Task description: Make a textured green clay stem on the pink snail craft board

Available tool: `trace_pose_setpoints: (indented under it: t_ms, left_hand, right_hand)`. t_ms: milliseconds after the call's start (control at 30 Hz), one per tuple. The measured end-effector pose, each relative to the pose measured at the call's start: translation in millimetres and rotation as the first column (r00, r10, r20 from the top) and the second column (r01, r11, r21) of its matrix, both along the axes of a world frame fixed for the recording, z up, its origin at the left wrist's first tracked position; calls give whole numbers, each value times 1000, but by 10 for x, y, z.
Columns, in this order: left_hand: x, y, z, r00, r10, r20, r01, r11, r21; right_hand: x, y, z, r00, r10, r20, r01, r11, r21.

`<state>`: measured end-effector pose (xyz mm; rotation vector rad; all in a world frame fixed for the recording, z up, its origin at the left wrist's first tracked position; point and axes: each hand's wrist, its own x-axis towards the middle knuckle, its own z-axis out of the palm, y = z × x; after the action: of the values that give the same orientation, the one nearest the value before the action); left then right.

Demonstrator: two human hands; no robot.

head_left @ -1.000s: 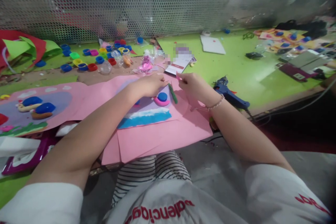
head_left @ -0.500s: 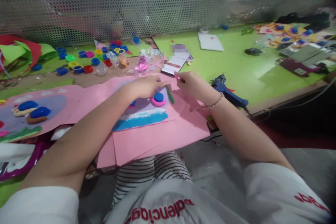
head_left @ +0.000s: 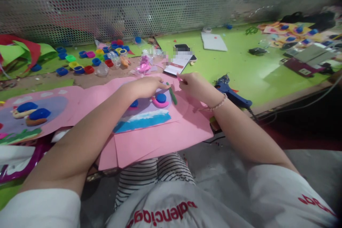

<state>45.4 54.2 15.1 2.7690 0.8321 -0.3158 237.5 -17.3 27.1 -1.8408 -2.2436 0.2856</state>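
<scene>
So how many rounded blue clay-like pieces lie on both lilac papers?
4 visible: rear piece and front piece on left paper; middle piece beside left forearm; right piece on pink crescent. The left hand may hide more.

Clay-like relief on a lilac sheet, partly covered

Lilac sheet: lies flat on larger pink paper, upper left part hidden under the left hand. Blue-and-white band runs along its near edge, white uppermost, border wavy. Above the band, toward the sheet's right side: snail-like figure, round blue top on a curved magenta base. Farther left on the sheet, a second blue piece, mostly hidden. Green strip, slim, slanted, at the sheet's right edge; far end by the left fingertips, contact unclear. Pink scrap, small, pinched in the right hand, beyond the sheet's upper right.
</scene>
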Motion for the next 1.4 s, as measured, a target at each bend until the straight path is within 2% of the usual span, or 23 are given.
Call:
trace_pose_setpoints:
  t_ms: [100, 300, 533, 767, 933, 1233, 1400]
  left_hand:
    - [-2, 8, 9, 1000, 9, 0, -9, 1000, 15]
    - [5, 7, -62, 996, -84, -39, 89, 980, 179]
    - [-40, 108, -138, 998, -47, 45, 43, 995, 93]
    - [3, 9, 27, 999, 26, -39, -27, 999, -17]
    - [26, -49, 95, 998, 48, -47, -49, 998, -26]
    - [61, -73, 67, 999, 35, -37, -34, 999, 10]
    - [61, -79, 78, 998, 52, -36, -51, 998, 27]
  right_hand:
    - [-4, 2, -9, 1000, -6, 8, 7, 1000, -21]
    - [24, -3, -39, 998, 13, 55, -6, 990, -138]
    - [-16, -45, 14, 990, 106, 94, -80, 966, -247]
    - [36, -87, -31, 989, 116, 96, -85, 956, -281]
    - [-1, -142, 42, 987, 126, 98, -82, 928, -364]
    - [-70, -140, -40, 980, 185, 69, -154, 937, -314]
    - [-67, -155, 37, 982, 160, 103, -125, 949, -288]
